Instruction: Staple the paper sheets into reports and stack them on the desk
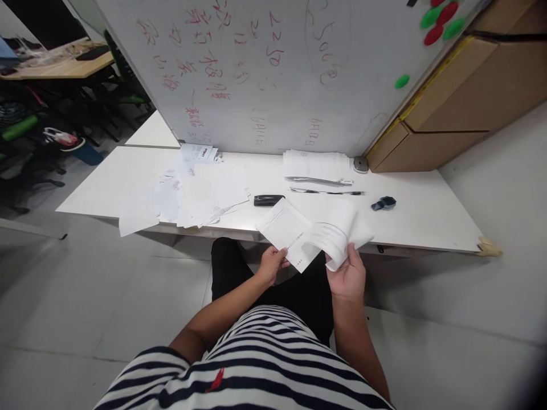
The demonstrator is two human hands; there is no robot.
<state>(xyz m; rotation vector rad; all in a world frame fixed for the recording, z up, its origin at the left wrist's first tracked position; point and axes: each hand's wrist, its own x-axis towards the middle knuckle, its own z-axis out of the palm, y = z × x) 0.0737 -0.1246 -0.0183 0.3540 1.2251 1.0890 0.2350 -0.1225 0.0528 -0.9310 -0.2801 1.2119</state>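
My left hand (273,266) pinches the lower edge of a printed sheet of paper (287,226), which tilts over the table's front edge. On the right, my right hand (348,276) grips a thin bundle of papers (335,236), whose sheets curl over toward the left. The curled part overlaps the right side of the printed sheet; whether the two are joined I cannot tell. Just beyond the sheet lies a black stapler-like object (269,200). A pen (327,192) rests behind the bundle, in front of a neat stack of papers (316,165).
Loose papers (213,191) spread over the left of the white table (419,228), one hanging past its front edge. A dark wristwatch (383,203) lies at right. Behind stand a whiteboard (282,114) and cardboard boxes (453,85). A small grey device (360,164) sits near the boxes.
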